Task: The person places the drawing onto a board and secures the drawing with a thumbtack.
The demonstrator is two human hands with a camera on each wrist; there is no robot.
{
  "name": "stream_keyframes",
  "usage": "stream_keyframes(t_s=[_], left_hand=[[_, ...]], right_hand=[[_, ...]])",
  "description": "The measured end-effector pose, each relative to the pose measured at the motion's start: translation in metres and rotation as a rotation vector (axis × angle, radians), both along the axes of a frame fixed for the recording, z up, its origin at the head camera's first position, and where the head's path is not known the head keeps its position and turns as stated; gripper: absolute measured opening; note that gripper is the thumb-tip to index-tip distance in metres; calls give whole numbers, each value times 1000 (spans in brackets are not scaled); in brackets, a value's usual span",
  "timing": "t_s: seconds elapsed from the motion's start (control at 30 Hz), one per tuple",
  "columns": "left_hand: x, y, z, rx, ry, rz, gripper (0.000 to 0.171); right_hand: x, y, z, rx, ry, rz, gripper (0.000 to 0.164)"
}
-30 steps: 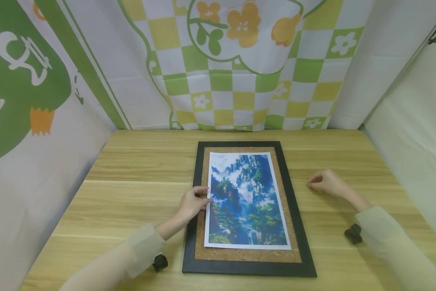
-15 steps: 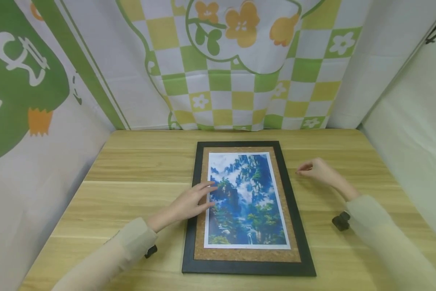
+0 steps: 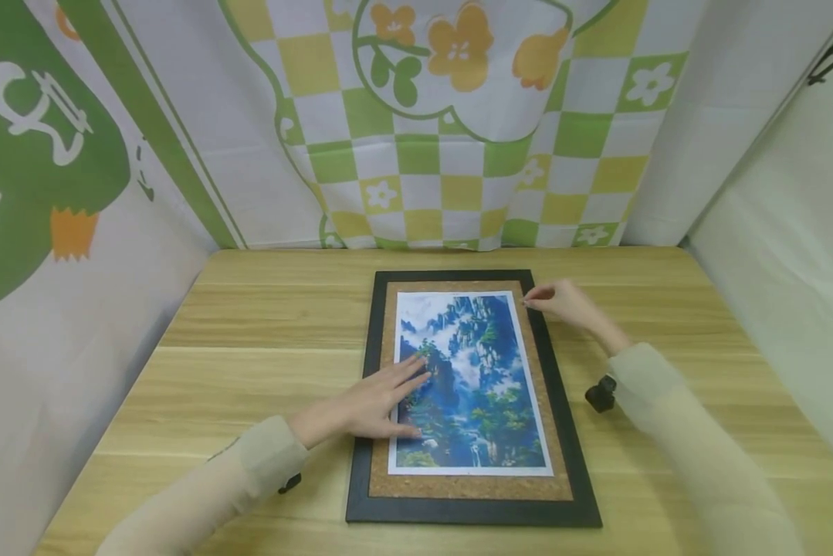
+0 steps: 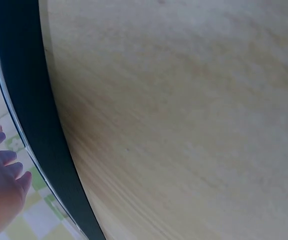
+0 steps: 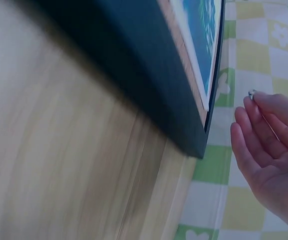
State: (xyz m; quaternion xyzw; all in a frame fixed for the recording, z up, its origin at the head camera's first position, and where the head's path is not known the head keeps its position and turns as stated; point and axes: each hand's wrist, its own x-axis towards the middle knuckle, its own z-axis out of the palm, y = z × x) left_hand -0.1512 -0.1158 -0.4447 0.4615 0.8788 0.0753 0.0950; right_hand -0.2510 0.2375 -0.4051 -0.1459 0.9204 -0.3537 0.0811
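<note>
A printed landscape picture [image 3: 482, 378] with blue mountains and a white border lies on a cork board [image 3: 472, 486] in a black frame [image 3: 472, 512]. My left hand [image 3: 377, 401] rests with spread, straight fingers on the left side of the print. Over the upper right corner, my right hand [image 3: 565, 303] pinches a tiny shiny push pin [image 5: 252, 93] between thumb and forefinger. In the right wrist view the other fingers of that hand are loosely bent. Only the fingertips of the left hand [image 4: 3, 175] rise past the frame's edge in the left wrist view.
The wood-grain table [image 3: 249, 371] carries the framed board. A checked green and yellow cloth [image 3: 444, 170] hangs along its back edge, with printed white sheeting on both sides. Black wrist cameras [image 3: 601, 394] sit at both cuffs.
My left hand has gone from the print's left edge to lying flatter over it. My right hand has moved left and away from me, from the bare table to the board's upper right corner.
</note>
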Motion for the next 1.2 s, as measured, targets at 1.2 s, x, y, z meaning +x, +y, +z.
stream_keyframes(t_s=[1.2], left_hand=[[1,-2,-10,-112,15,-89,90]], right_hand=[[-46,-98,-25,-292,-204,-200,25]])
